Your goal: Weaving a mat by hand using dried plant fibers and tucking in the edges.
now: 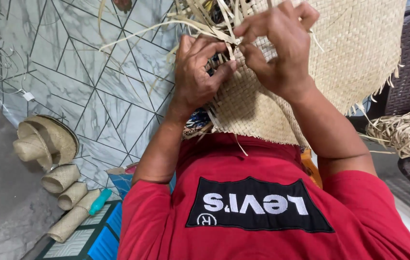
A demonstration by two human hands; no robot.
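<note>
The fingers (214, 72) of the left hand (198, 72) are closed around loose strips (205, 19) at the frayed edge of a woven straw mat (349, 48), which is held up over the lap, and the right hand (275, 48) is pinched on the same strips just beside it. A dry strip could be cracked or pulled out of the weave if tugged too sharply. Both forearms are raised, with wrists bent inward.

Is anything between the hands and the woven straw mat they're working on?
Nothing visible. The left hand and right hand are both directly on the pale woven straw mat, their fingers pinching the loose straw strips at its unfinished edge, with no other thing in between.
</note>
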